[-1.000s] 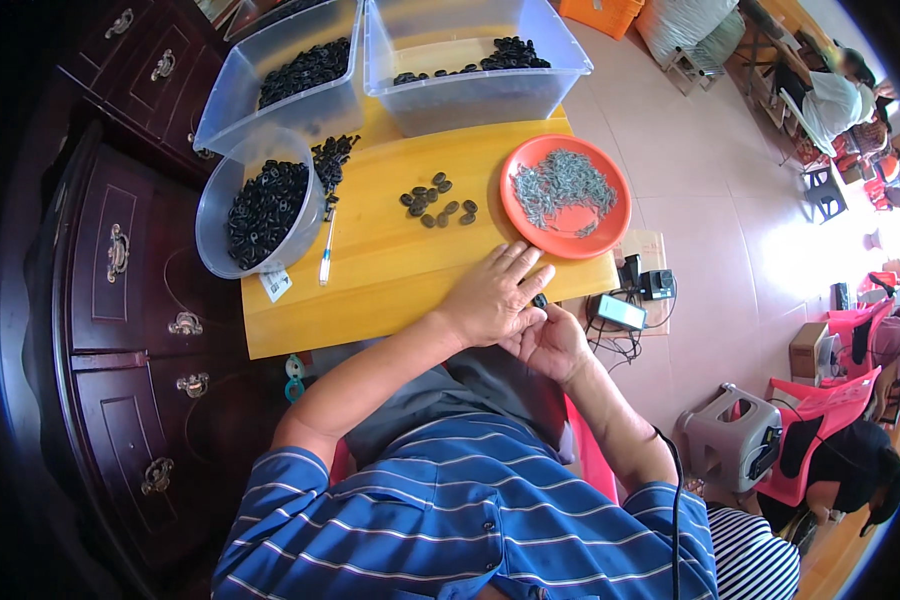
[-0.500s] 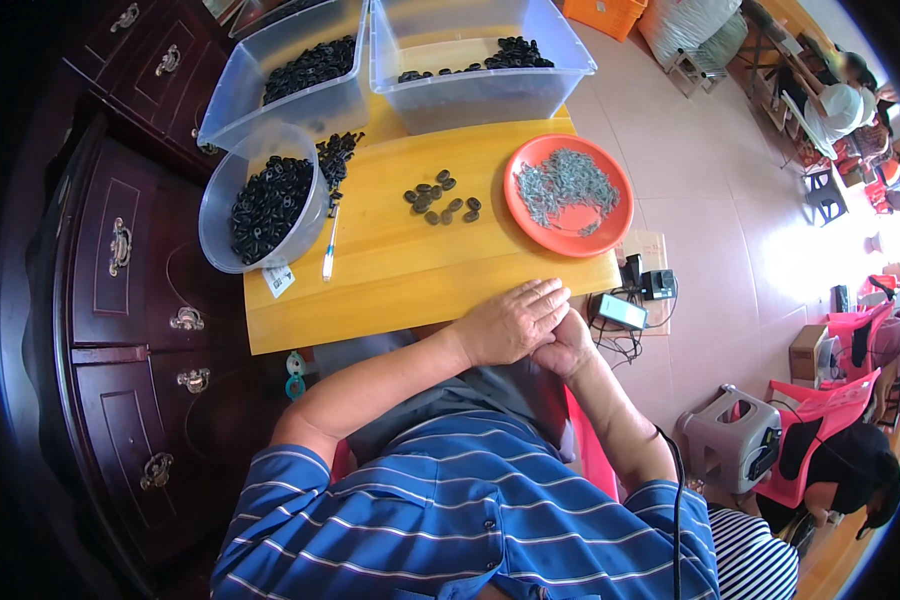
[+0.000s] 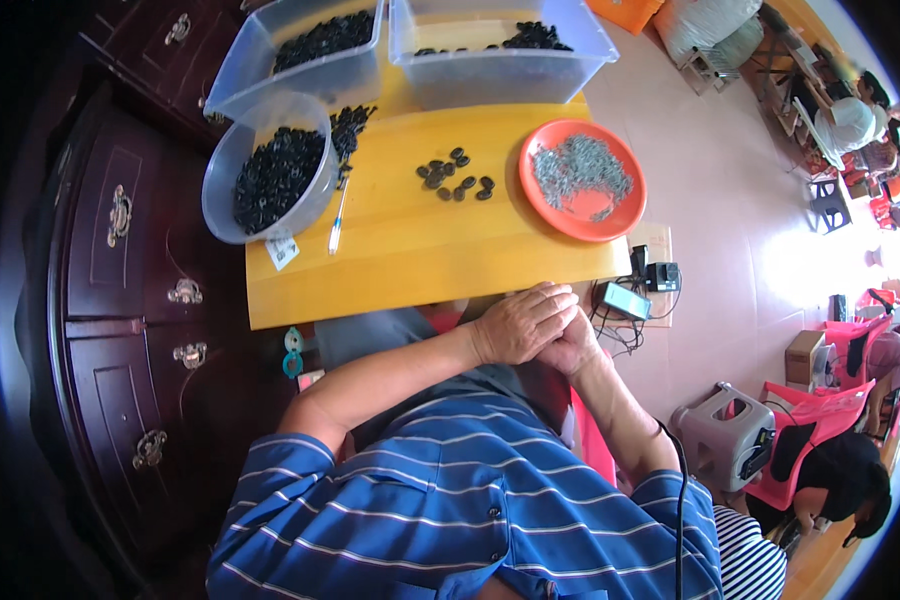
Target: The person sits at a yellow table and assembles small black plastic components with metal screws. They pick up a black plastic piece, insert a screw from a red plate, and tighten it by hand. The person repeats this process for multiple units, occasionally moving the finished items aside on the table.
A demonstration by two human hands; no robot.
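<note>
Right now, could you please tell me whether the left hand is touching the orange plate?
Apart: the head view shows a strip of yellow tabletop between the left hand and the orange plate.

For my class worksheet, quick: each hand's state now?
Left hand: laid over the right; cannot tell if holding anything.
Right hand: partly covered by the left; grip cannot be told.

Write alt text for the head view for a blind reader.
The left hand partly covers the right hand in front of a yellow table, hiding anything between them. An orange plate of small silvery pieces and loose dark ovals lie on the table; three translucent tubs hold black parts.
</note>
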